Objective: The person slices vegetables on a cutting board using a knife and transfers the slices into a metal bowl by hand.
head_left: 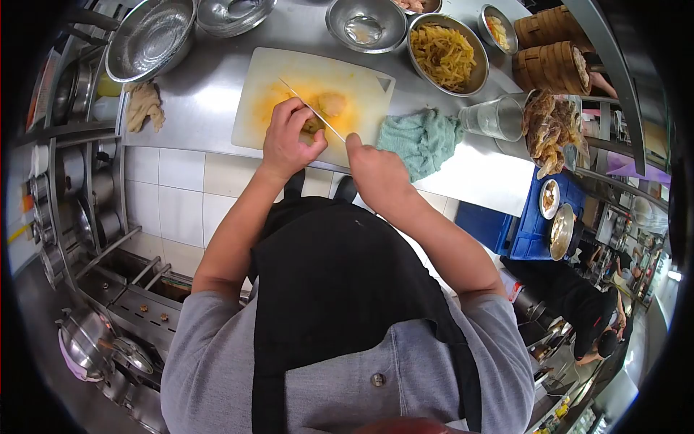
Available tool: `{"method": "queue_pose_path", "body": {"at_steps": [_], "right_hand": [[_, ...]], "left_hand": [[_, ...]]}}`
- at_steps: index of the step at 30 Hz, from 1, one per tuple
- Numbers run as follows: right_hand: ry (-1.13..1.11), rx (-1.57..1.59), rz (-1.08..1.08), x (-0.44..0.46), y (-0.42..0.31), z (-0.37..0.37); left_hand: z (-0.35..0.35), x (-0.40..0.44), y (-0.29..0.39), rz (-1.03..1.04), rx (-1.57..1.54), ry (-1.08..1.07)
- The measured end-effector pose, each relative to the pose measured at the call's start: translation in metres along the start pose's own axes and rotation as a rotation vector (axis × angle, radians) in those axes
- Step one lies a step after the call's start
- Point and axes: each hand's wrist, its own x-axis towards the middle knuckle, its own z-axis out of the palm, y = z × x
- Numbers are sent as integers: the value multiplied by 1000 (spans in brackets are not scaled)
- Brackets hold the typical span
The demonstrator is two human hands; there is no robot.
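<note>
A white cutting board [259,87] with orange-yellow stains lies on the metal counter. My right hand [376,173] is closed round the handle of a knife [315,112], whose blade slants up and left across the board. With curled fingers, my left hand [290,141] holds down a brownish-green piece of food [313,125] right beside the blade; the hand covers part of it. On the blade's far side a pale yellowish slice [332,104] lies flat on the board. A crumpled green cloth [419,141] touches the counter just right of the board.
Behind the board stand a steel bowl [340,25] and a bowl of yellowish strips [448,58]. A colander [153,43] is at the left, near a beige cloth [144,107]. Rightward are a clear container [493,117], bagged brown food [553,130] and bamboo steamers [546,69]. Another person [578,311] is farther right.
</note>
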Motion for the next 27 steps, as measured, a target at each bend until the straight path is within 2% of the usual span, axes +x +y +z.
{"method": "queue_pose_path", "body": {"at_steps": [2,4,7,11,18,21,27], "right_hand": [[-36,1,5,-7,0,-6],[-188,28,66,-30,10,-13],[-85,42,38,-4,10,1],[-86,-19,31,35,1,11],[-115,-58,80,-33,25,23],[-193,-16,112,-56,32,16],[-222,326,150,-66,42,11]], "left_hand": [[1,0,-1,15,-2,4],[-2,3,-2,22,-3,16],[-2,-1,2,31,-21,-6],[-1,-1,0,20,-14,-16],[0,-3,-2,-3,-16,-6],[-1,-2,-2,11,-8,-7],[-1,0,-1,31,-11,1]]}}
